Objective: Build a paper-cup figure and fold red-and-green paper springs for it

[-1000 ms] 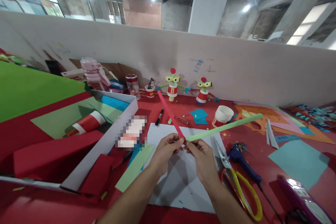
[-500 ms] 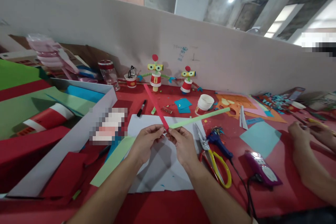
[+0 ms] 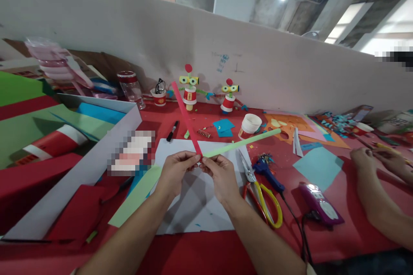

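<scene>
Over a white sheet of paper, my left hand and my right hand meet with fingers pinched. Between them is the joint where a red paper strip and a light green paper strip come together; the fingertips hide part of it. The red strip slants up to the left, the green one out to the right. Beside my right hand lie yellow-and-red-handled scissors and a blue glue gun.
Two paper-cup robot figures stand by the partition, near white cups. A box of coloured paper is at left. At right are a purple device with a cord and another person's hands.
The red strip's upper end has risen slightly and tipped a little left. Both hands still pinch the joint in nearly the same place; the whole view has shifted slightly.
</scene>
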Available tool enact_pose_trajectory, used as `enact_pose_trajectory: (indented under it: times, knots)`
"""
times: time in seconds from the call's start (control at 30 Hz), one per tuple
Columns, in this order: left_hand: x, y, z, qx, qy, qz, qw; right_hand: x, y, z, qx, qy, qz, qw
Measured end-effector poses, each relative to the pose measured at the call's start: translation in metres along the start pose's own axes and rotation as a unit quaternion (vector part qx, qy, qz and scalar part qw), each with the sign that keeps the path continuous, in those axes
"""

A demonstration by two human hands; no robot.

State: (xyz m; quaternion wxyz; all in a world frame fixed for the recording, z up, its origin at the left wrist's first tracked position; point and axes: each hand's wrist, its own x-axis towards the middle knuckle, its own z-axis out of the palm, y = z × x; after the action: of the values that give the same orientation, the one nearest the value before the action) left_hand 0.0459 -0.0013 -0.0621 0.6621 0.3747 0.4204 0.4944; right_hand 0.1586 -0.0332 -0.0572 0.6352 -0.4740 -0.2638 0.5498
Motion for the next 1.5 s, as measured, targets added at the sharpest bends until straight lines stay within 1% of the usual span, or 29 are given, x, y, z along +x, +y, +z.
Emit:
enact_pose_trajectory:
  times: [0.13,0.23,0.33,0.47,0.67,0.8,0.87,1.03,1.2,1.4,1.47,1.5]
  knots:
    - [0.0,0.0,0.0,-0.009,0.005,-0.012,1.0,0.001,0.002,-0.001,-0.002,0.004,-0.007,1.0]
    - [0.001,0.002,-0.001,-0.022,0.01,-0.043,0.999,0.001,0.002,-0.003,0.003,-0.021,-0.015,1.0]
    - [0.002,0.006,-0.004,-0.055,0.004,-0.084,0.995,0.002,0.001,-0.006,0.002,-0.053,-0.022,0.998]
    - [0.005,0.01,-0.007,-0.074,-0.013,-0.1,0.992,0.002,-0.001,-0.006,-0.006,-0.08,-0.034,0.996]
    - [0.005,0.007,-0.006,-0.045,-0.045,-0.096,0.993,0.006,0.004,-0.008,-0.015,-0.065,0.009,0.998]
    - [0.004,0.004,-0.005,-0.053,-0.037,-0.093,0.994,0.009,0.006,-0.011,-0.006,-0.083,0.016,0.996]
    - [0.004,0.003,-0.005,-0.056,-0.033,-0.092,0.994,0.009,0.006,-0.012,-0.005,-0.09,0.008,0.996]
    - [-0.001,0.006,-0.001,-0.054,-0.031,-0.053,0.997,0.009,0.004,-0.011,-0.034,-0.076,-0.011,0.996]
    - [-0.005,0.012,0.002,-0.028,-0.077,-0.032,0.996,0.009,0.004,-0.01,-0.051,-0.052,-0.041,0.997]
    - [-0.005,0.011,-0.002,-0.018,-0.119,-0.018,0.993,0.01,0.004,-0.01,-0.062,-0.035,-0.077,0.995]
    - [-0.006,0.009,-0.001,-0.02,-0.12,-0.016,0.992,0.009,0.004,-0.01,-0.07,-0.018,-0.09,0.993]
    - [-0.006,0.008,0.0,-0.027,-0.108,-0.018,0.994,0.009,0.004,-0.01,-0.074,-0.012,-0.094,0.993]
